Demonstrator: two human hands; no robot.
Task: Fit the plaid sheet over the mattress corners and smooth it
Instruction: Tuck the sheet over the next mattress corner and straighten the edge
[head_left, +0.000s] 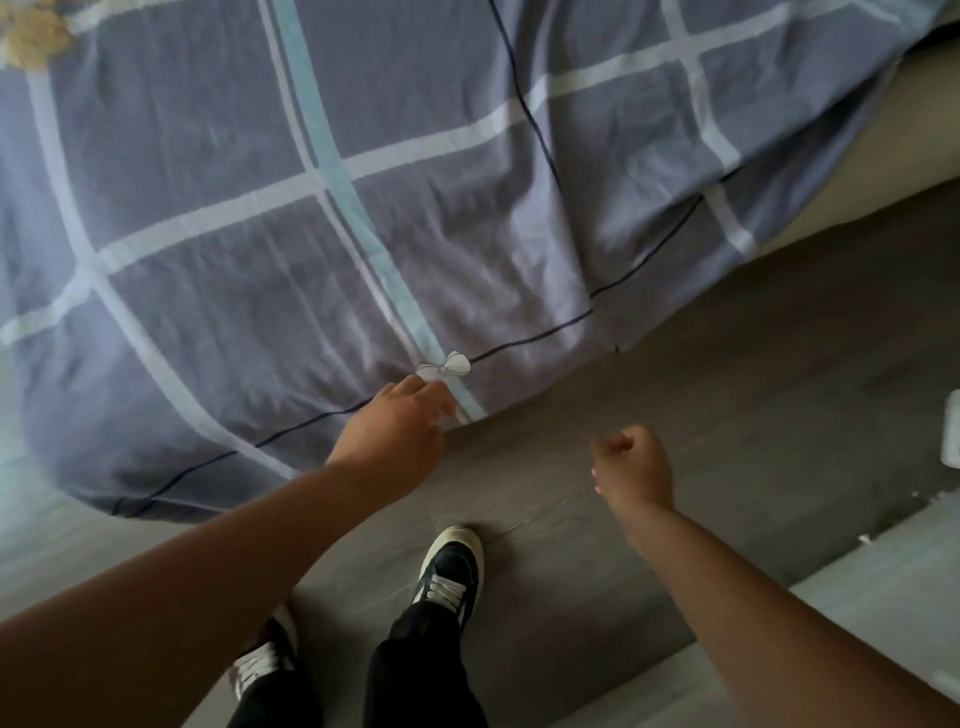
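The plaid sheet, grey-blue with white and pale teal stripes, covers the bed and hangs over its near edge down to the floor. A small white bow print sits near that edge. My left hand reaches to the sheet's lower edge just below the bow, fingers bent against the fabric; whether it grips the cloth I cannot make out. My right hand hovers over the floor to the right, curled into a loose fist with nothing in it. A beige mattress side shows bare at the upper right, past the sheet's hanging corner.
Grey wood floor runs along the bed. My two feet in dark sneakers stand close to the bed's edge. A tan fuzzy object lies on the sheet at the top left. A white object sits at the right border.
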